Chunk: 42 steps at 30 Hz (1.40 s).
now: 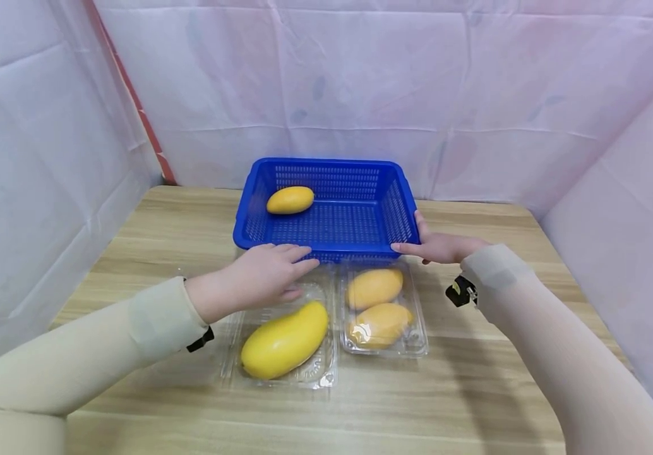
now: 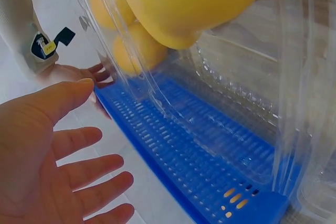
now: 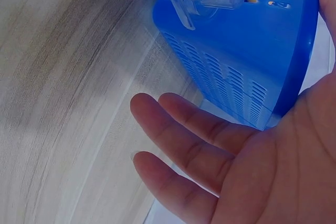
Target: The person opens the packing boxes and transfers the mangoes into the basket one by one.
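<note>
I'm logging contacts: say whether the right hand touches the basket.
Touching: the head view shows the right hand, its thumb on the basket.

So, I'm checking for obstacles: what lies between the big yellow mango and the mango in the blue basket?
In the head view: the far part of the clear plastic container, the left hand, and the near wall of the blue basket.

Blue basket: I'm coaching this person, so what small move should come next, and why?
Perhaps reach the left hand over the near rim of the blue basket toward the yellow fruit inside: that hand is empty and near this rim, while the right hand touches the near right corner.
</note>
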### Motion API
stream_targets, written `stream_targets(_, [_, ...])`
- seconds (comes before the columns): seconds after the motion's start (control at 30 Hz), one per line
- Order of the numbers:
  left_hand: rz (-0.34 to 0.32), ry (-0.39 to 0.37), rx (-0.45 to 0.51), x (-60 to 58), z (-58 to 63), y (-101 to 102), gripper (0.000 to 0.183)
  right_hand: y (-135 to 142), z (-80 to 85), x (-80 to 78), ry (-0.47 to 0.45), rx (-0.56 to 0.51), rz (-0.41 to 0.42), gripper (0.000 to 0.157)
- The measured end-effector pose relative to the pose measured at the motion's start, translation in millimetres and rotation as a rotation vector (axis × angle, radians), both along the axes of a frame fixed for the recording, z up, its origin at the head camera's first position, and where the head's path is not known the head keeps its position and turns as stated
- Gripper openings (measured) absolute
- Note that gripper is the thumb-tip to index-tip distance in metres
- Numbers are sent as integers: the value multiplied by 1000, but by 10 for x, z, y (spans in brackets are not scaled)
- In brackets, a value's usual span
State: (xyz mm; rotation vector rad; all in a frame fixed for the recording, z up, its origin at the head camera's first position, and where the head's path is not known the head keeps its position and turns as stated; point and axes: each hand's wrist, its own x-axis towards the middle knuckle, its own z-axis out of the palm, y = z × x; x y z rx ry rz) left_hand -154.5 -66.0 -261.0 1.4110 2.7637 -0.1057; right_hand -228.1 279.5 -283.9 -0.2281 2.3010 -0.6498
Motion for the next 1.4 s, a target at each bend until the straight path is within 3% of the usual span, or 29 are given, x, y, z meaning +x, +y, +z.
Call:
stream_targets(0.8, [-48, -71, -159, 285, -95, 131, 63, -25, 44, 17, -4, 15, -2, 114])
stream_targets(1.1, [41, -150, -261, 385, -123, 148, 70, -32, 23, 9, 5, 2, -3, 113])
stream_targets(1.4, [87, -230, -322, 470, -168, 149, 72, -19, 21, 23, 10, -2, -4, 112])
